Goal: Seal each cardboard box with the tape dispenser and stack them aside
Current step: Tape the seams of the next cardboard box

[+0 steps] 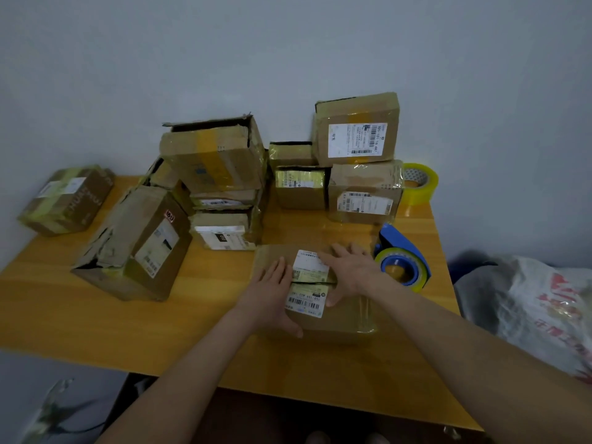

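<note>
A flat cardboard box (347,315) with white shipping labels lies on the wooden table (80,318) in front of me. My left hand (272,293) lies flat on its left flap, fingers straight, thumb along the near edge. My right hand (350,270) presses flat on the right flap, fingers spread. The seam between the flaps runs between both hands. A blue tape dispenser (402,256) with a yellowish tape roll stands just right of the box, touched by neither hand.
Several worn cardboard boxes are piled at the back of the table: a stack (221,184) in the middle, another stack (358,155) at right, a torn box (134,241) at left, a taped box (65,200) at far left. A spare tape roll (419,184) sits back right. A plastic bag (538,312) lies beyond the right edge.
</note>
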Demonstrator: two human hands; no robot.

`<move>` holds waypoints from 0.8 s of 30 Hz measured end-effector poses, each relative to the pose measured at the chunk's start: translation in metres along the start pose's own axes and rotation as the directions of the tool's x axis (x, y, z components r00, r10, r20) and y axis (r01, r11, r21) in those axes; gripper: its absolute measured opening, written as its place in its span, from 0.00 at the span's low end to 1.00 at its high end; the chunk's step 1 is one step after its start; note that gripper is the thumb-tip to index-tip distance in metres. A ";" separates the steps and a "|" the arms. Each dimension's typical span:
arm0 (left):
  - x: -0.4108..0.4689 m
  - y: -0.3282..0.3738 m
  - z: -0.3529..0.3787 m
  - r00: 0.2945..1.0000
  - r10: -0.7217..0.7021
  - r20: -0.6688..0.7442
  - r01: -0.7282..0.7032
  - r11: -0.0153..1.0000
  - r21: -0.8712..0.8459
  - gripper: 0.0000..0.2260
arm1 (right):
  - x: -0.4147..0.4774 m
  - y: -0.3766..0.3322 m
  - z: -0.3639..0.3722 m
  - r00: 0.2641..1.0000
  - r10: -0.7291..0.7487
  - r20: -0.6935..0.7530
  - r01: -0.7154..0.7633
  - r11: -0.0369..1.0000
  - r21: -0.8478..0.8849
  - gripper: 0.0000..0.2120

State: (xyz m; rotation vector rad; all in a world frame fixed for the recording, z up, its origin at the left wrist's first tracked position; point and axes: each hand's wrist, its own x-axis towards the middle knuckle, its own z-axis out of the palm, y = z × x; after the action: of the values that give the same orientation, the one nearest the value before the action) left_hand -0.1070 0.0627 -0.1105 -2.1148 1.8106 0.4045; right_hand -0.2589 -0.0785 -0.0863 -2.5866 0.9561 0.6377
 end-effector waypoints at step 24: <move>-0.003 -0.010 0.016 0.995 0.034 -0.095 -0.049 0.987 -0.153 0.56 | -0.004 0.126 0.043 0.741 0.671 -0.010 -0.562 0.630 0.536 0.14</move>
State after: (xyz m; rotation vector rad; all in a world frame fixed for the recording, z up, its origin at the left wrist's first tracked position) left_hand -0.0976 0.0740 -0.1234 -2.2359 1.9348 0.4804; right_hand -0.3589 -0.1496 -0.1374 -1.8354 1.8509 0.1941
